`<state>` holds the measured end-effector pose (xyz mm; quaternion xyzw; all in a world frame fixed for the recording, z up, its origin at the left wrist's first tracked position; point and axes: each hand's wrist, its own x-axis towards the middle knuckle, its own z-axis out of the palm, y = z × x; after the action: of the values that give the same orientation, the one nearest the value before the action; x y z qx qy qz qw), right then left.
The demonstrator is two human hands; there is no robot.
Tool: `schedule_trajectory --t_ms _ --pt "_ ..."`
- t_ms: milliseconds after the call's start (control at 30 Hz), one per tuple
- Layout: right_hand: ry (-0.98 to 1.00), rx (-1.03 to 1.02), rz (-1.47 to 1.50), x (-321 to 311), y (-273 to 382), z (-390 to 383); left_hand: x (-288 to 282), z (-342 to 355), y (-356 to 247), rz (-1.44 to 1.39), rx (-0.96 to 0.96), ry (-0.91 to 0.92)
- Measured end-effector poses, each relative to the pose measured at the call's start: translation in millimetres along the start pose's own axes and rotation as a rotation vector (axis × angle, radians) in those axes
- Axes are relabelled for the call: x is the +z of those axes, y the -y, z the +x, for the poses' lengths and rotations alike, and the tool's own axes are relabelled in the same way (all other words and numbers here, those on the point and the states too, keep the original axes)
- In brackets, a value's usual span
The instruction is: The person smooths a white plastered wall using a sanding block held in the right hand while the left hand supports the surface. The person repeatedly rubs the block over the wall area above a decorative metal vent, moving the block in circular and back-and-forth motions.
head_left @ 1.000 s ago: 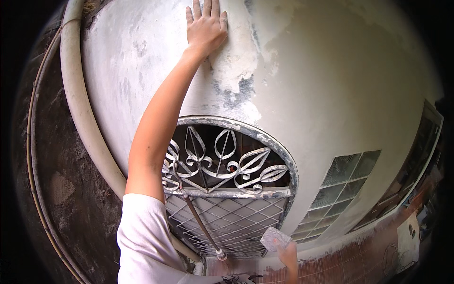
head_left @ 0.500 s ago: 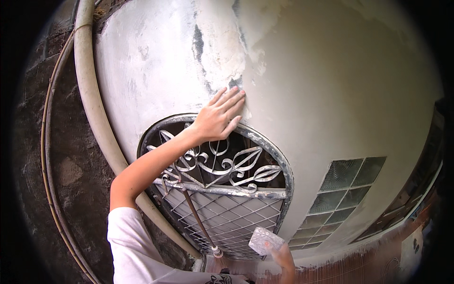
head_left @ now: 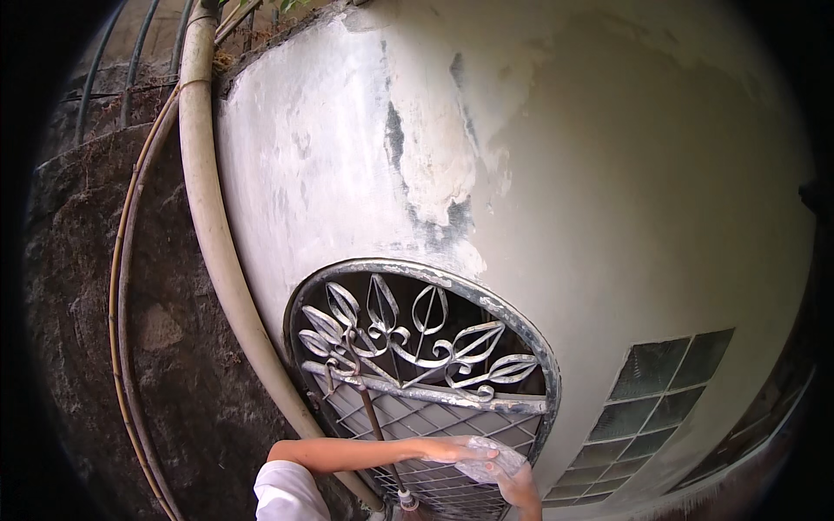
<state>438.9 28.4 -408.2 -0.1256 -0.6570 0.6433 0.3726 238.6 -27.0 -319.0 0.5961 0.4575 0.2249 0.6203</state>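
Both of my hands meet low in front of the gate at a whitish, dust-covered flat pad [head_left: 485,470] with a faint patterned face. My right hand [head_left: 519,488] grips its right side, the thumb lying over the face. From the left, my left hand [head_left: 452,448] reaches across and holds its upper edge, its fingers partly hidden against the pad. Above them, the wall [head_left: 347,174] has a rough grey and cream patch [head_left: 440,195] just over the arched frame of the metal gate [head_left: 417,347].
A thick pale pipe [head_left: 208,191] runs down the left, beside a thin bamboo pole [head_left: 122,260] and dark rough wall. A long-handled brush [head_left: 382,434] leans against the gate lattice. Glass blocks [head_left: 647,391] form a window at the right.
My left hand has come off the wall patch and down to the pad in my right hand. The view has tilted up, so the gate and wall sit lower.
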Motion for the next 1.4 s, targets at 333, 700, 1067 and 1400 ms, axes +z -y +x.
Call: schedule_trajectory --t_ms 333,700,1067,1400 --pt "0.13 0.16 -0.042 -48 16 -2 -73 -92 -199 1.514 0.542 -1.076" --pt "0.192 0.192 -0.049 -40 -23 1 -207 -67 -411 2.021 0.834 -1.784" --pt "0.1 0.172 -0.116 -53 -6 15 -252 -95 -551 1.801 0.896 -2.079" --pt "0.038 0.238 -0.129 -77 -20 1 -264 -110 -577 1.684 0.681 -2.21"
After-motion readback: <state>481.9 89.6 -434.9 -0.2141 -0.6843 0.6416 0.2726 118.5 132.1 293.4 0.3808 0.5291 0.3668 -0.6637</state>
